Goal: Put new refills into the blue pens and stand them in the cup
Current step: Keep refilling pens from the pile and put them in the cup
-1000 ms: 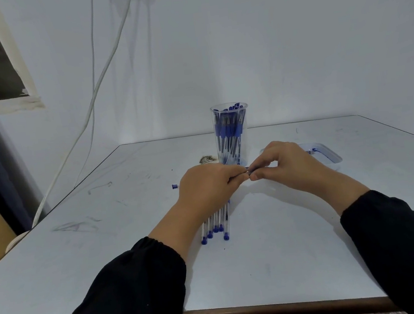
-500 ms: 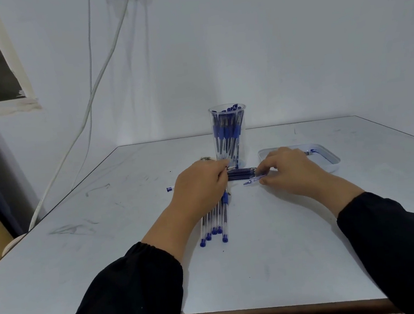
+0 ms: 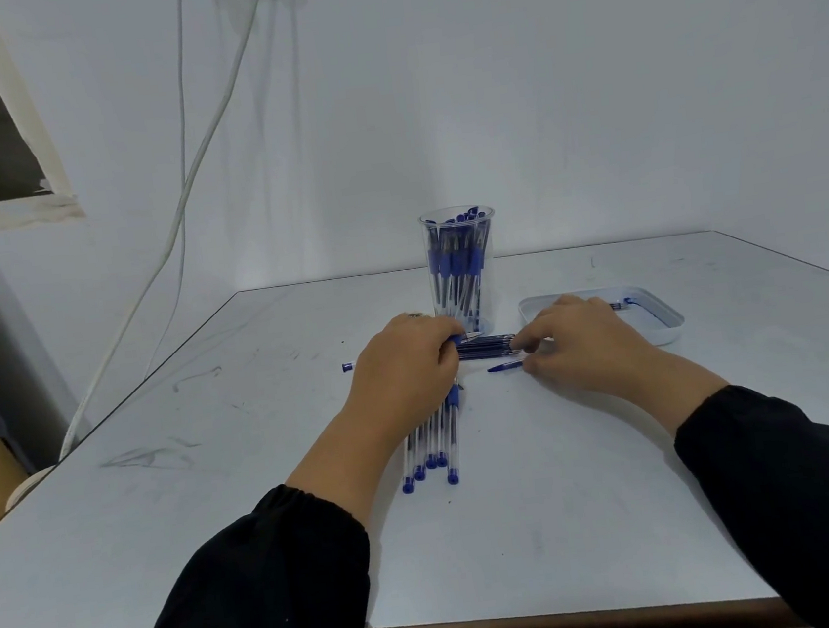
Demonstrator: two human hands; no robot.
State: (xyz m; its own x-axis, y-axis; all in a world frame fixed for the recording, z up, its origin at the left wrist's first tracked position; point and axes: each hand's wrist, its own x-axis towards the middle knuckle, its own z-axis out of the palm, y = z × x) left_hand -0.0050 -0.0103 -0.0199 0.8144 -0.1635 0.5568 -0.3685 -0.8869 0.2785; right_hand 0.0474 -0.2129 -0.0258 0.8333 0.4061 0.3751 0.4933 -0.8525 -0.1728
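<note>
Blue pen parts are lying under our hands now, low on the table point(image 3: 553, 504), where a second ago we were holding them together in the air. Our left hand point(image 3: 403, 372) is gripping a pen point(image 3: 462, 339) by its blue grip at frame centre. Our right hand point(image 3: 586, 340) is reaching its fingertips into the dark bundle of refills point(image 3: 488, 346), with a loose blue tip point(image 3: 503, 366) lying just beside it; whether it is pinching a refill yet, we cannot tell. We are judging this a fresh refill pick. The cup point(image 3: 461, 267) is standing behind, full of pens. More pens point(image 3: 432, 441) are running under our left wrist, their upper ends hidden. The tray point(image 3: 662, 332) holds something too small to name.
</note>
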